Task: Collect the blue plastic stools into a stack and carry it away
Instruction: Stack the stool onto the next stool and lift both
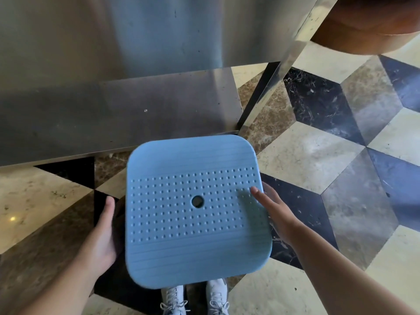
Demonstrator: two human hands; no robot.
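A blue plastic stool fills the lower middle of the head view, seen from straight above: a square seat with rounded corners, raised dots and a round hole in its centre. Its legs are hidden under the seat, so whether other stools sit beneath it cannot be told. My left hand is at the seat's left edge, thumb up, fingers hidden below the rim. My right hand lies against the right edge, thumb resting on top, fingers curled under the rim.
A stainless steel table with a lower shelf and a shiny leg stands directly ahead, close to the stool's far edge. A brown rounded object is at the top right. My white shoes stand on patterned marble floor.
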